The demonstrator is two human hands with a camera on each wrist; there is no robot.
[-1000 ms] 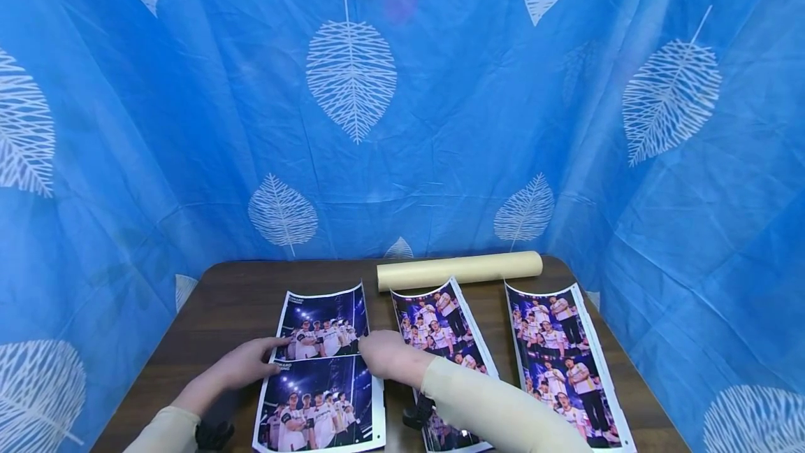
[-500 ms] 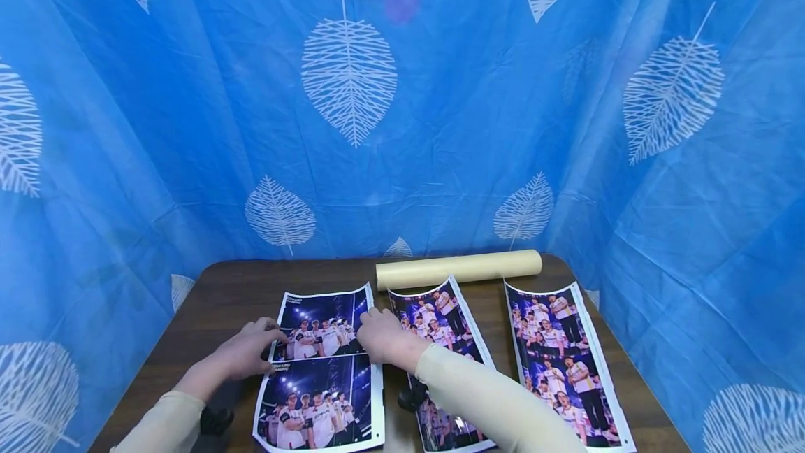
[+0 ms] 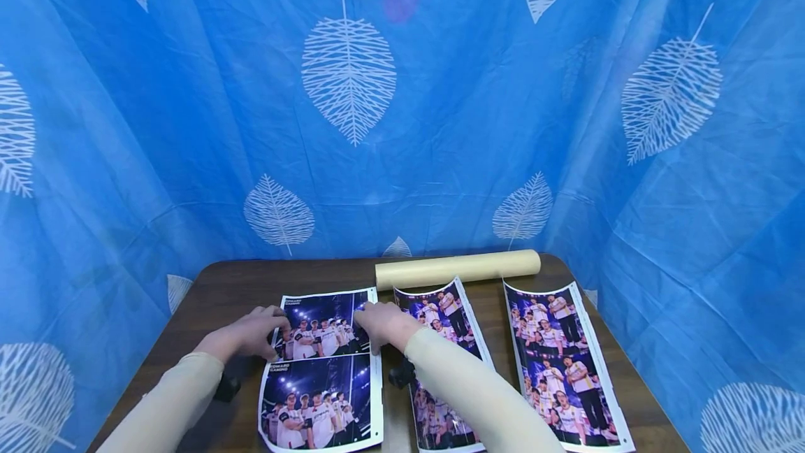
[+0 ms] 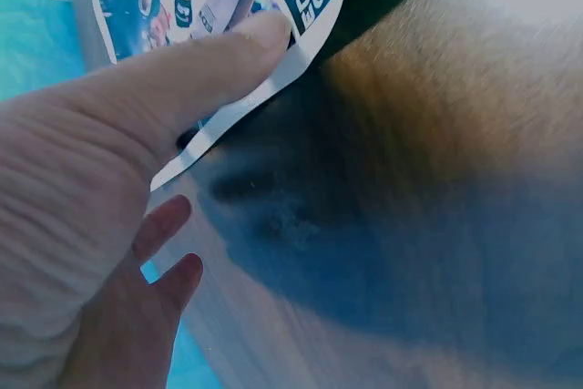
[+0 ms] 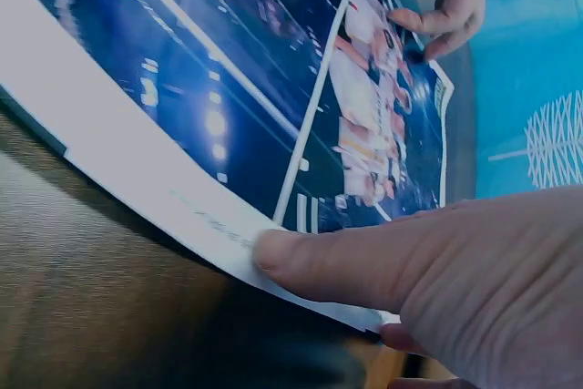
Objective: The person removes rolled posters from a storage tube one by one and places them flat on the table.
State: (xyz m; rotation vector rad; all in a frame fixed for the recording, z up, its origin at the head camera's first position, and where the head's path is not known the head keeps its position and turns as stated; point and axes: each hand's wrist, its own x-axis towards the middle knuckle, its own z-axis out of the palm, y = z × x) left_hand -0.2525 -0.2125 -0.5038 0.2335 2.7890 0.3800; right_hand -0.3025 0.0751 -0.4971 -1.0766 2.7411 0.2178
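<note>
A glossy poster point(image 3: 317, 400) with two stacked group photos lies on the left half of the table. My left hand point(image 3: 254, 333) holds its left edge; in the left wrist view the thumb point(image 4: 260, 43) lies on the print beside the white border, while two fingers hang beyond the edge. At the right margin, my right hand point(image 3: 386, 325) pinches the border, thumb point(image 5: 310, 257) on top and a fingertip partly hidden at the edge. The right forearm crosses over a second poster point(image 3: 434, 418) in the middle.
A third poster point(image 3: 556, 369) lies at the right, its top edge bowed. Along the back of the dark wooden table point(image 3: 251, 278) rests a cream paper roll point(image 3: 459, 269). Blue curtains point(image 3: 440, 89) with white leaves hang behind and on both sides.
Both hands have moved slightly farther up the left poster's sides. Its upper right corner has shifted right and the top edge lies straighter. The other posters and the roll stay put.
</note>
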